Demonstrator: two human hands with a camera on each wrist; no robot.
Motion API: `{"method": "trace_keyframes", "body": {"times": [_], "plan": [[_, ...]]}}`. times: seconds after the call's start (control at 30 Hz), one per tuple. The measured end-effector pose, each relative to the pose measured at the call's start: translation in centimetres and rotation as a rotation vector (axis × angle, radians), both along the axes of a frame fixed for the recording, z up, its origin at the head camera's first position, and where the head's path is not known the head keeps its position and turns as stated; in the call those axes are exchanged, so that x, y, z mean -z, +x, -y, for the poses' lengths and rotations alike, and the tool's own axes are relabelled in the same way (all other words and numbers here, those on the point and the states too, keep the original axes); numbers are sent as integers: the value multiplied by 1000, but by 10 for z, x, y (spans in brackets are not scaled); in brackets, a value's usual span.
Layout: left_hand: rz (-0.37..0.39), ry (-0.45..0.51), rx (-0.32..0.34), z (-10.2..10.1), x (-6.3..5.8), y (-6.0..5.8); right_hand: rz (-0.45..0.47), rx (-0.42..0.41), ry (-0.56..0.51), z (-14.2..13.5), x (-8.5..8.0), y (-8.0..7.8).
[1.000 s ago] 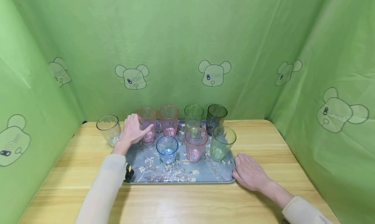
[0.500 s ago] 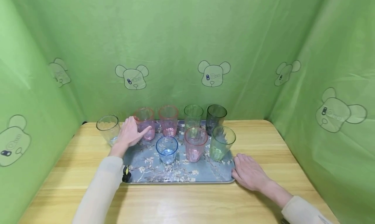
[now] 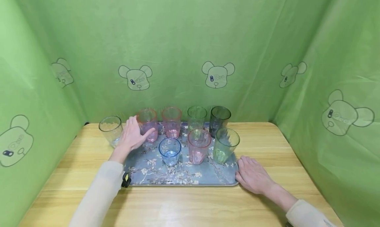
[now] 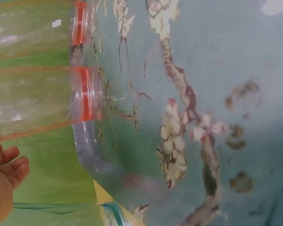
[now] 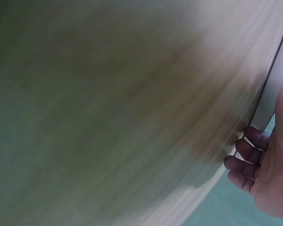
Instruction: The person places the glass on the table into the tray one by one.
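My left hand holds a clear pink tumbler at the tray's back left corner, thumb across the front and fingers on its left side. In the left wrist view, curled fingers show beside that tumbler, which stands upright on the blue blossom-print tray. My right hand grips the tray's right rim near the front corner; its fingers curl at the edge in the right wrist view. Close to the left hand, a second pink tumbler stands to the right and a clear tumbler to the left.
Also on the tray are a short blue cup, a front pink tumbler, a back green tumbler, a dark grey tumbler and a front green tumbler. Green curtains enclose the wooden table.
My left hand has shifted slightly left, bringing the pink tumbler with it and widening the gap to the second pink one. My right hand has stayed at the tray's rim.
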State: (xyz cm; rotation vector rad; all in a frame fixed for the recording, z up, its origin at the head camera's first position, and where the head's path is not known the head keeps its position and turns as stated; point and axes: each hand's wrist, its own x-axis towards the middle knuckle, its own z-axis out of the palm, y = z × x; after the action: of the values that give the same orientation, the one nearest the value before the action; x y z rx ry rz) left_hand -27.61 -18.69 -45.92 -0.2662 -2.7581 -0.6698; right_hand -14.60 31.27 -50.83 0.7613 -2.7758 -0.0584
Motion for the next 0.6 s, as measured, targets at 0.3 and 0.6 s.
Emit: {"method": "trace_keyframes", "body": {"times": [0.3, 0.6], "plan": [[-66, 6, -10, -5, -13, 14, -10, -1, -6, -1, 1, 1], [-107, -17, -12, -1, -32, 35, -21, -10, -3, 0, 0, 0]]}}
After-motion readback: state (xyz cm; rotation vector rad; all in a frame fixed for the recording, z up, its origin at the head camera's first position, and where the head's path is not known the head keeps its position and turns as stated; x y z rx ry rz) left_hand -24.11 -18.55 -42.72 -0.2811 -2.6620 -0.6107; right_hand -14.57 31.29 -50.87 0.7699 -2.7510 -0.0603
